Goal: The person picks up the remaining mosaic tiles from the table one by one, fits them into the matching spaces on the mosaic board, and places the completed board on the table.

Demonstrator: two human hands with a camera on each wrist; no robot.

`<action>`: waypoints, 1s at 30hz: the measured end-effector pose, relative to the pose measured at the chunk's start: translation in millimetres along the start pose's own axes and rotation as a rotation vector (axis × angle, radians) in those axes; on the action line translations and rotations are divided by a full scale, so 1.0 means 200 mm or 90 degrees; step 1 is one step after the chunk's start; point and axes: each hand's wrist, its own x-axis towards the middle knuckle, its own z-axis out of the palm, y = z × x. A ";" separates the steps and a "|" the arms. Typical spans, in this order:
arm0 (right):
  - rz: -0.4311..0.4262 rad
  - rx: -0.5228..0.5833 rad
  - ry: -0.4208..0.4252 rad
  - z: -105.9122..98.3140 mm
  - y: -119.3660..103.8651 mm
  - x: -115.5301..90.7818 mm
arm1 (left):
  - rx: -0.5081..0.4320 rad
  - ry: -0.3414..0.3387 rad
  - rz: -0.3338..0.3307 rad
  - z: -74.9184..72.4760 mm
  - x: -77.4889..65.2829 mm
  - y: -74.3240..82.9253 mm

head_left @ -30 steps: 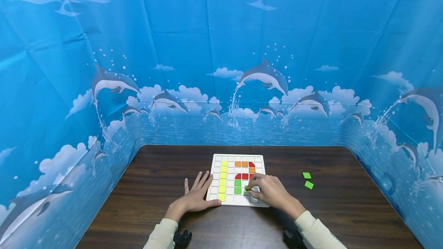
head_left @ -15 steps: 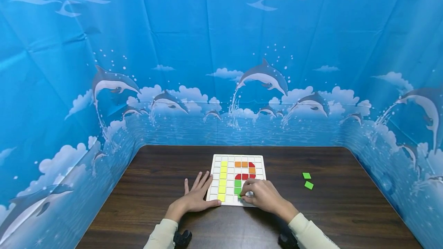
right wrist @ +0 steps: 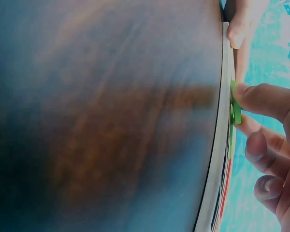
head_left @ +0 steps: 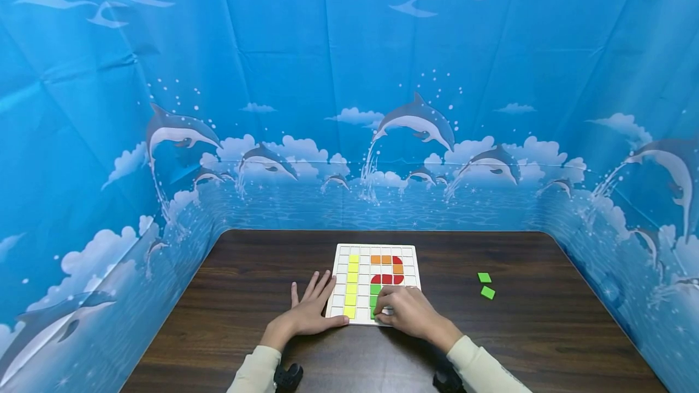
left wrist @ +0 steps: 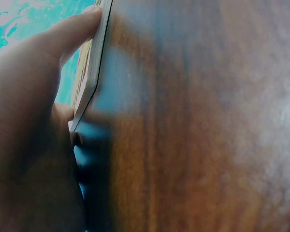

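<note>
A white grid board (head_left: 363, 311) lies on the dark wooden table. My left hand (head_left: 307, 313) rests beside its left edge, fingers spread, with the thumb on the near left corner. In the left wrist view that thumb (left wrist: 79, 29) lies over the board's edge. My right hand (head_left: 411, 313) is over the near part of the board and pinches a green square tile (right wrist: 236, 104) between thumb and finger. The tile is slightly tilted at the board's surface, at the near end of a column of green tiles (head_left: 375, 289). The hand hides the board's near right part.
A column of yellow tiles (head_left: 351, 288) runs down the board's left side. Orange tiles (head_left: 381, 259) and red tiles (head_left: 387, 279) form a curve at the upper right. Two loose green tiles (head_left: 488, 292) lie on the table to the right. A blue dolphin-print curtain (head_left: 349, 108) surrounds the table.
My right hand has moved left and slightly toward the near edge, carrying the green tile to the near end of the green column. The left hand has stayed in place.
</note>
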 end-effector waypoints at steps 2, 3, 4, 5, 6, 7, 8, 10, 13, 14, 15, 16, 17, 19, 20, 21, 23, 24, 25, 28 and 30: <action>0.000 0.002 -0.007 0.00 0.00 0.01 | 0.003 -0.005 -0.006 -0.01 0.00 0.01; 0.000 0.003 -0.012 0.00 0.00 0.01 | 0.005 -0.009 -0.007 -0.02 0.00 0.01; 0.000 0.007 -0.017 -0.01 0.00 0.01 | 0.006 -0.010 -0.009 -0.02 0.00 0.02; 0.000 0.010 -0.024 -0.01 0.00 0.02 | 0.010 -0.008 -0.004 -0.01 0.00 0.01; -0.001 0.012 -0.030 -0.01 -0.01 0.02 | 0.007 -0.011 -0.009 -0.02 -0.01 0.02; -0.002 0.016 -0.035 -0.02 -0.01 0.02 | 0.008 -0.008 -0.003 -0.02 0.00 0.01; -0.002 0.019 -0.042 -0.02 -0.01 0.02 | 0.008 -0.007 -0.001 -0.02 0.00 0.01; -0.006 0.019 -0.049 -0.03 -0.01 0.02 | 0.003 -0.007 -0.001 -0.02 0.00 0.01; -0.009 0.013 -0.065 -0.04 0.00 0.02 | -0.006 -0.011 -0.005 -0.03 -0.01 0.01; -0.010 0.010 -0.072 -0.04 0.00 0.02 | -0.010 -0.013 -0.008 -0.04 -0.01 0.02; -0.011 0.008 -0.079 -0.04 0.00 0.02 | -0.011 -0.012 -0.007 -0.04 -0.01 0.02; -0.013 0.007 -0.085 -0.04 0.00 0.02 | -0.010 -0.011 -0.005 -0.04 -0.01 0.02; -0.014 0.005 -0.091 -0.04 0.00 0.02 | -0.010 -0.011 -0.005 -0.04 -0.01 0.01; -0.014 0.006 -0.097 -0.05 0.00 0.01 | -0.008 -0.010 -0.005 -0.03 0.00 0.01; -0.014 0.007 -0.098 -0.05 0.00 0.01 | -0.007 -0.010 -0.007 -0.03 -0.01 0.01; -0.014 0.009 -0.098 -0.05 0.00 0.01 | -0.007 -0.009 -0.006 -0.02 0.00 0.00; -0.013 0.013 -0.095 -0.04 0.00 0.00 | -0.005 -0.010 -0.012 -0.02 0.00 0.00; -0.011 0.015 -0.094 -0.04 0.00 0.00 | -0.003 -0.008 -0.012 -0.01 0.00 -0.01; -0.009 0.016 -0.093 -0.04 0.00 0.00 | -0.001 -0.008 -0.013 0.00 0.00 -0.01; 0.002 0.027 -0.088 -0.04 -0.01 0.00 | 0.000 -0.006 -0.010 0.00 0.01 -0.01; 0.010 0.030 -0.084 -0.05 -0.01 0.00 | 0.002 -0.004 -0.004 0.00 0.01 -0.01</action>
